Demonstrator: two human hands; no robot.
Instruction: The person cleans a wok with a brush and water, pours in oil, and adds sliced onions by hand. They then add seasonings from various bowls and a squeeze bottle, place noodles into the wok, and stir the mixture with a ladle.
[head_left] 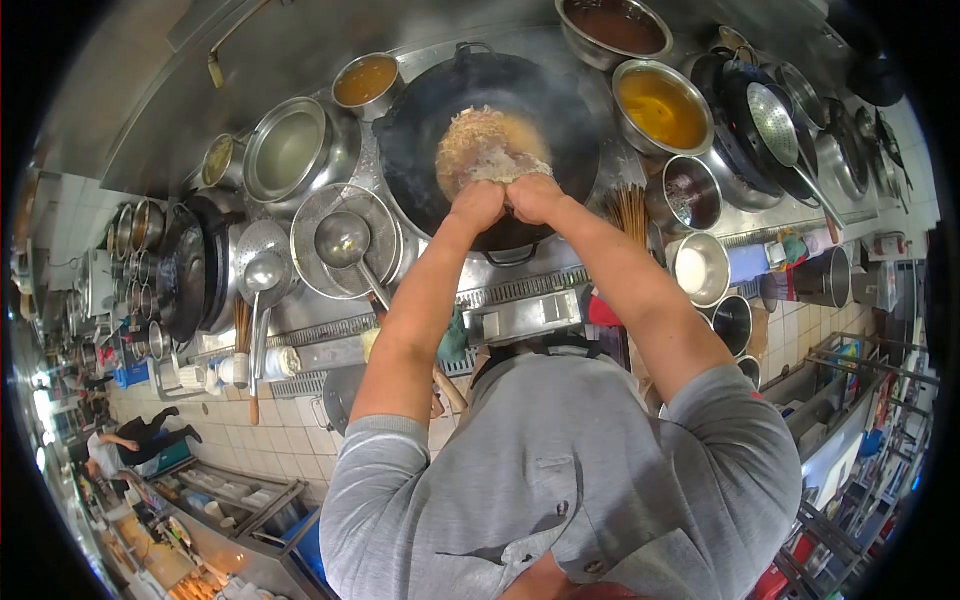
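A large dark wok (415, 140) sits on the steel range in front of me, with steam rising from it. Brownish food in thin strands (478, 135) fills its middle, with a paler clump (500, 166) at its near side. Both arms reach out straight over the wok's near half. My left hand (478, 206) is closed, knuckles up, and my right hand (535, 198) is closed close beside it. Their fingertips are hidden from above, right at the pale clump; what they hold I cannot make out.
Left of the wok, a ladle (342, 240) lies in a wire strainer (300, 256), near a lidded-looking steel pot (285, 150). On the right stand a bowl of yellow liquid (662, 108), a bamboo brush (627, 208) and a perforated skimmer (775, 125). Another person (130, 440) is far left.
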